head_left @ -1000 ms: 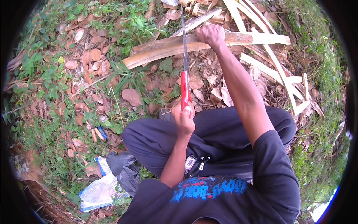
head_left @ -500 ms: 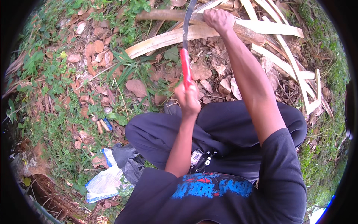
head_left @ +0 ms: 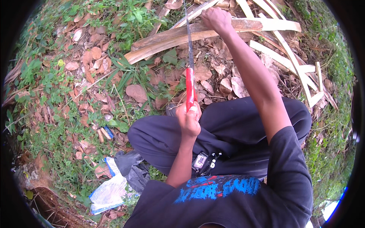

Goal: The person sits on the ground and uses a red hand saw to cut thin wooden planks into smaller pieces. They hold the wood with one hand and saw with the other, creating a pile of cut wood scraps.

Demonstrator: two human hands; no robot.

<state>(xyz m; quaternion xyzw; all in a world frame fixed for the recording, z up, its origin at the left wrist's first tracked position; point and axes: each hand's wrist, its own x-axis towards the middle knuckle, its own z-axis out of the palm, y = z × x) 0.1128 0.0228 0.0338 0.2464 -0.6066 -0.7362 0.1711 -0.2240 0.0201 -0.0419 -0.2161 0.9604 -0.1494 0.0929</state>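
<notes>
My left hand (head_left: 188,118) is closed round the red handle of a pruning saw (head_left: 190,49). Its long dark blade points away from me and crosses a curved piece of split wood (head_left: 163,41), brown on the bark side and pale along its edge. The blade's far end passes out of the top of the view, and its teeth are too fine to make out. Right of the blade, my right hand (head_left: 216,19) is clenched on the same piece of wood. That piece lies over other pale strips and dry leaves.
Several pale wood strips (head_left: 291,57) lie crossed at the far right. A white and blue plastic bag (head_left: 110,192) and a dark grey bag (head_left: 133,167) rest left of my folded legs (head_left: 159,138). Small sticks and a blue item (head_left: 108,132) sit among leaves and weeds.
My left hand has drawn the saw back toward me, and its blade now shows nearly edge-on and straight. The right hand stays on the wood, and the view has shifted slightly.
</notes>
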